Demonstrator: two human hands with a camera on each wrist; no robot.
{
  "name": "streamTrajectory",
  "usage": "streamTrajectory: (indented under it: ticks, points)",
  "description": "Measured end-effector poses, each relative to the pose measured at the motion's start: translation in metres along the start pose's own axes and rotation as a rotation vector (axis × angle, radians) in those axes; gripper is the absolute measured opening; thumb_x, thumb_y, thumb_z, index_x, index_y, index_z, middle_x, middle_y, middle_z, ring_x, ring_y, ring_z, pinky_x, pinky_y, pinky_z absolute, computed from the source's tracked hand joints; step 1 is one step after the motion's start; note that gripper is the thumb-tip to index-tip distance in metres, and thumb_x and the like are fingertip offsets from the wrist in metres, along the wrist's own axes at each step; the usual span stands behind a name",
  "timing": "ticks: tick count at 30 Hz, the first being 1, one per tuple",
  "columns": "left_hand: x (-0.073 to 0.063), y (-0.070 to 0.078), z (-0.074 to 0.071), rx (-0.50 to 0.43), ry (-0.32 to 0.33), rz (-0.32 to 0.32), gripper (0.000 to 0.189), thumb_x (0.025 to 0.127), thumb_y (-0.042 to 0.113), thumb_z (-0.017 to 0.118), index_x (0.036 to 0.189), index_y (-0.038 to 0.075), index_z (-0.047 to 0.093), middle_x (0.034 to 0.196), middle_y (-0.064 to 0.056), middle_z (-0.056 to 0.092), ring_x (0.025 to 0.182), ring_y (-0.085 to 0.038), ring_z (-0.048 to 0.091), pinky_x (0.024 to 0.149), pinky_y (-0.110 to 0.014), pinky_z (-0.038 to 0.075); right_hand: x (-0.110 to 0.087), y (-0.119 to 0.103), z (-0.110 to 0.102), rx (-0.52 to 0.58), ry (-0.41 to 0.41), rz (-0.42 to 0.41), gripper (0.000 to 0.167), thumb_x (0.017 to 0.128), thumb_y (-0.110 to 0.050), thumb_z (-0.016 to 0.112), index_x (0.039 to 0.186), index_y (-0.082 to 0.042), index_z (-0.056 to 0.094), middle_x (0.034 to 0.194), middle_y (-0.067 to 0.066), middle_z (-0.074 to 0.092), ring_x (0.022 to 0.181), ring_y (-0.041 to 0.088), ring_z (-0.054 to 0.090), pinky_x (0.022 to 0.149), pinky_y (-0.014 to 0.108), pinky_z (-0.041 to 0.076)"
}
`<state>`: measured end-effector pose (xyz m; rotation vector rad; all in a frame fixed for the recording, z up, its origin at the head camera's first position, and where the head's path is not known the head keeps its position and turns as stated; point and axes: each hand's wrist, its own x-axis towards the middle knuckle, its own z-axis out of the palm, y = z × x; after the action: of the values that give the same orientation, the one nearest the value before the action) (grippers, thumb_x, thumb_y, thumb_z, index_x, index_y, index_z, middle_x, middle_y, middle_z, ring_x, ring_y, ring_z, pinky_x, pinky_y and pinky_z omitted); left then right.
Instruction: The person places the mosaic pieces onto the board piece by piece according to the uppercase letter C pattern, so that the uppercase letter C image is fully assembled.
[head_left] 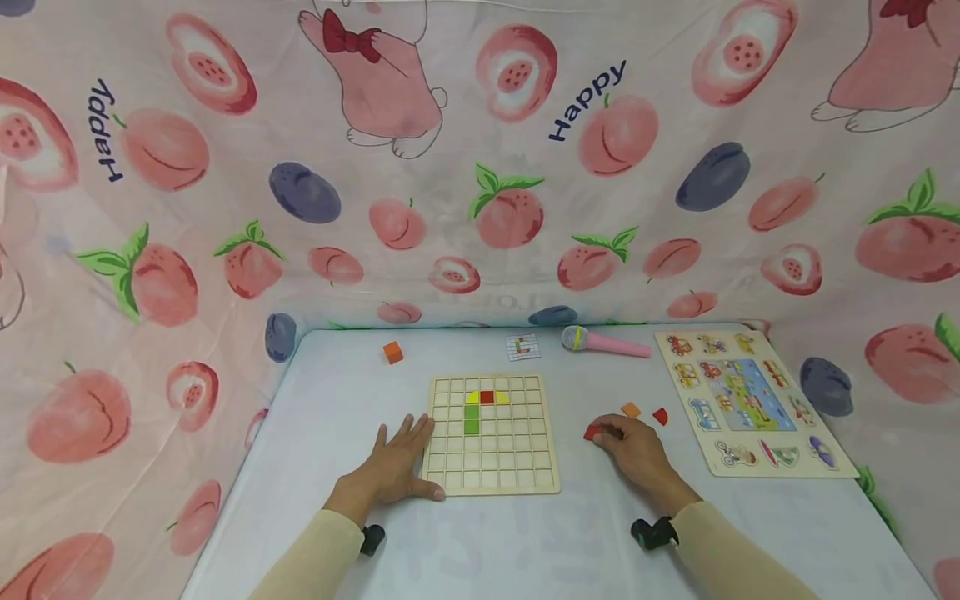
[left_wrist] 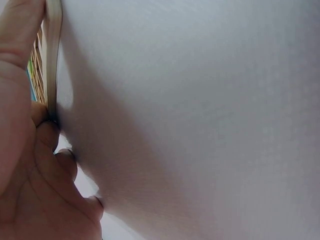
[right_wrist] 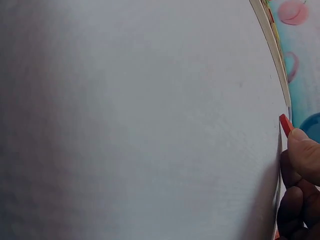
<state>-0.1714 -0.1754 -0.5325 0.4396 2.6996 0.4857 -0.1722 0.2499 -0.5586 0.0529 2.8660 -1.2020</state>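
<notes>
Pinching a red piece (head_left: 592, 432) between thumb and fingers, the right hand (head_left: 636, 452) has its grip on the bench (head_left: 495, 546) just beyond the right side of the grid board (head_left: 517, 485). The piece pokes out on the side facing the board, so the line from it to the green blocks (head_left: 472, 419) runs toward the bench's left edge and slightly toward its far edge. In the right wrist view the piece shows edge-on, thin and tilted; fingers cover part of it, so its long axis cannot be told, nor whether it touches the bench. The left hand (head_left: 393, 467) grasps nothing: its fingers spread along the board's left side, thumb at the near-left corner. An orange piece (head_left: 631, 410) and a red wedge (head_left: 660, 416) lie nearer the right hand, toward the bench's far right corner.
</notes>
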Motion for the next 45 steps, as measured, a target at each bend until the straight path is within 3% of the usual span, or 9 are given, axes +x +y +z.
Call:
streamTrajectory:
  ticks: [6, 10, 14, 22, 27, 33, 40, 45]
  points:
    - [0.002, -0.001, 0.003, -0.006, -0.002, 0.001, 0.132, 0.07, 0.066, 0.088, 0.17, 0.012, 0.021, 0.178, -0.005, 0.016, 0.166, -0.032, 0.006, 0.131, -0.065, -0.002, -0.002, -0.002, -0.001, -0.053, -0.012, -0.032, 0.024, 0.094, -0.02, 0.08, 0.117, -0.014, 0.079, 0.108, 0.003, 0.076, 0.101, 0.022, 0.066, 0.088, 0.041, 0.054]
    - [0.001, -0.001, 0.003, -0.008, -0.001, 0.0, 0.132, 0.07, 0.067, 0.088, 0.17, 0.013, 0.021, 0.178, -0.005, 0.016, 0.166, -0.032, 0.006, 0.131, -0.065, -0.002, -0.002, -0.003, -0.003, -0.111, -0.038, -0.102, 0.034, 0.094, -0.013, 0.078, 0.127, -0.017, 0.077, 0.106, 0.0, 0.072, 0.1, 0.021, 0.062, 0.09, 0.044, 0.044]
    - [0.001, 0.0, 0.002, -0.006, -0.002, -0.012, 0.132, 0.07, 0.066, 0.088, 0.17, 0.014, 0.02, 0.178, -0.004, 0.016, 0.166, -0.031, 0.005, 0.132, -0.064, -0.003, 0.0, -0.002, -0.002, -0.124, -0.055, -0.111, 0.03, 0.095, -0.009, 0.075, 0.124, -0.018, 0.078, 0.106, 0.0, 0.07, 0.1, 0.021, 0.061, 0.088, 0.044, 0.039]
    - [-0.001, 0.0, 0.0, -0.023, -0.001, -0.008, 0.131, 0.07, 0.064, 0.09, 0.17, 0.013, 0.022, 0.178, -0.005, 0.017, 0.166, -0.032, 0.006, 0.131, -0.064, -0.003, 0.0, -0.003, 0.002, -0.012, -0.012, -0.014, 0.026, 0.096, -0.013, 0.077, 0.122, -0.012, 0.075, 0.11, 0.004, 0.073, 0.098, 0.021, 0.062, 0.084, 0.035, 0.052]
    - [-0.002, 0.0, 0.0, -0.037, 0.005, -0.005, 0.131, 0.069, 0.064, 0.09, 0.169, 0.012, 0.023, 0.178, -0.006, 0.017, 0.166, -0.032, 0.007, 0.131, -0.065, -0.003, 0.0, -0.01, 0.005, 0.108, 0.066, 0.01, 0.028, 0.096, -0.013, 0.078, 0.124, -0.014, 0.075, 0.106, 0.004, 0.077, 0.096, 0.019, 0.066, 0.081, 0.027, 0.055]
    - [0.0, 0.0, 0.002, -0.023, 0.006, -0.004, 0.131, 0.07, 0.066, 0.089, 0.17, 0.013, 0.022, 0.178, -0.005, 0.016, 0.166, -0.031, 0.006, 0.131, -0.064, -0.003, 0.0, -0.036, 0.021, 0.252, 0.115, 0.027, 0.025, 0.096, -0.016, 0.079, 0.121, -0.014, 0.077, 0.106, 0.005, 0.078, 0.098, 0.017, 0.069, 0.076, 0.018, 0.055]
    - [0.0, 0.001, 0.001, -0.019, 0.009, -0.014, 0.131, 0.069, 0.064, 0.09, 0.17, 0.013, 0.022, 0.178, -0.005, 0.017, 0.166, -0.031, 0.006, 0.132, -0.064, -0.003, -0.001, -0.086, 0.058, 0.363, 0.047, 0.003, 0.025, 0.094, -0.014, 0.081, 0.118, -0.015, 0.078, 0.102, 0.002, 0.077, 0.095, 0.016, 0.068, 0.074, 0.02, 0.057]
    - [-0.001, 0.002, 0.0, -0.017, 0.009, -0.014, 0.131, 0.07, 0.063, 0.09, 0.17, 0.013, 0.022, 0.178, -0.005, 0.018, 0.166, -0.031, 0.007, 0.132, -0.064, -0.002, -0.003, -0.114, 0.087, 0.345, -0.012, -0.074, 0.021, 0.096, -0.009, 0.077, 0.115, -0.015, 0.078, 0.098, -0.001, 0.076, 0.089, 0.013, 0.066, 0.071, 0.02, 0.056]
